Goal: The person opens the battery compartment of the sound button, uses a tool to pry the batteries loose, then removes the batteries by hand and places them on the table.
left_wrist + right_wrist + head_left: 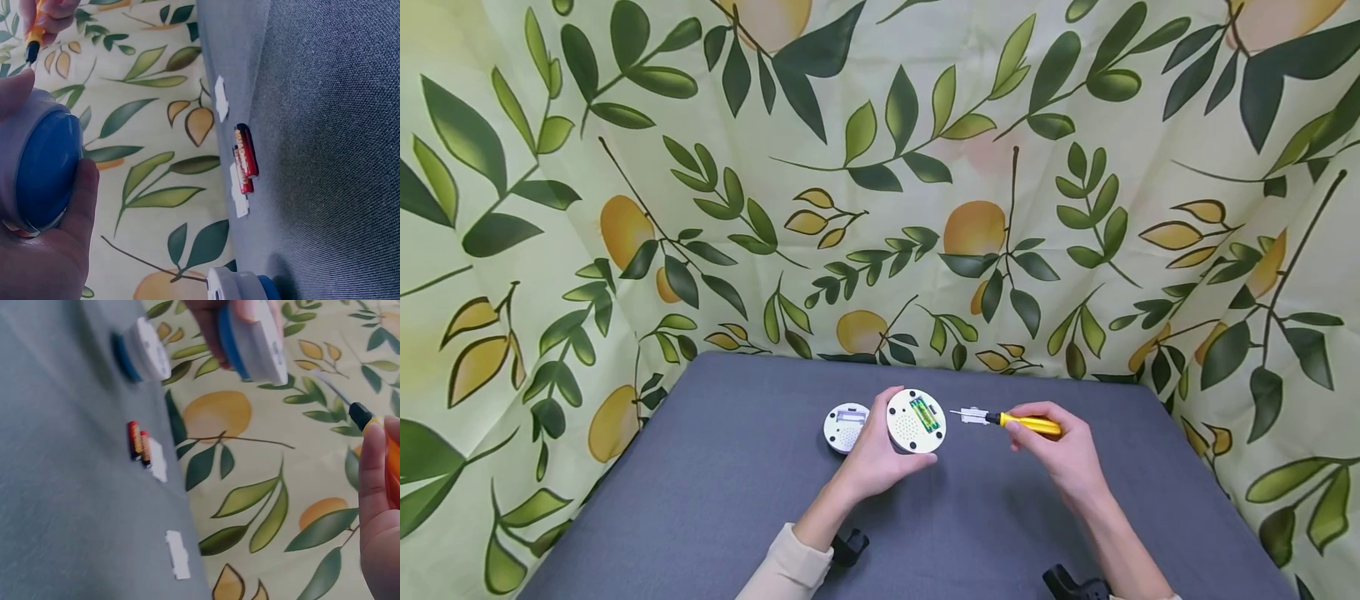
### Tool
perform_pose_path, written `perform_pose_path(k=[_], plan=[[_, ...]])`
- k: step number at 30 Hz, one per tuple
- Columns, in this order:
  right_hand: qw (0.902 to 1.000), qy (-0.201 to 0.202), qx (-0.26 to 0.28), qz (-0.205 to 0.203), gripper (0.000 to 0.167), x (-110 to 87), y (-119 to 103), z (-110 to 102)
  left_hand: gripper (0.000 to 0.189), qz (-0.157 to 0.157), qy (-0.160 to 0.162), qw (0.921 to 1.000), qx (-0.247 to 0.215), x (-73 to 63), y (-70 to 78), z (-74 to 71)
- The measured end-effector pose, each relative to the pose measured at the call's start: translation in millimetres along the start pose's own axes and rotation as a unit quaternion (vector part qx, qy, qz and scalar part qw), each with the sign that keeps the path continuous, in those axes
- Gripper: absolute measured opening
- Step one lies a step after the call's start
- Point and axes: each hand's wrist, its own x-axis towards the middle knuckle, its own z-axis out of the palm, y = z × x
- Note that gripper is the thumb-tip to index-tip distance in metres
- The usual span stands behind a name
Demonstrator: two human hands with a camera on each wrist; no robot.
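Note:
My left hand [874,458] grips a round white buzzer [901,433] with a blue dome, held above the table. Its underside faces me, and two green batteries [925,414] sit in the uncovered compartment. In the left wrist view the blue dome [50,169] shows between thumb and fingers. My right hand [1063,446] holds a yellow screwdriver [1033,424], its thin tip pointing left, apart from the buzzer. A second white buzzer [842,429] lies upside down behind my left hand, its compartment holding no batteries.
Two red-and-black batteries [247,153] lie by a white cover [239,200]; another white cover [222,99] lies farther along the grey table [737,500]. Patterned cloth [880,208] rises behind the table. Black wrist mounts [850,548] sit at both wrists.

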Motion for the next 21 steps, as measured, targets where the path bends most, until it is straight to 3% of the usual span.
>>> perform_pose_path(k=[6, 12, 21], plan=[[0.9997, -0.013, -0.011, -0.020, 0.024, 5.5, -9, 1, 0.104, 0.010, 0.005, 0.9999, -0.009, 1.6, 1.0, -2.3], [0.9992, -0.019, -0.034, -0.009, 0.026, 4.9, -8, 3, 0.104, 0.009, 0.002, 0.9999, -0.007, 2.1, 0.8, -3.5], [0.9998, -0.021, 0.004, -0.002, 0.028, 6.4, 1, 9, 0.105, 0.006, -0.008, 0.9999, -0.007, 1.5, -0.6, -5.5]])
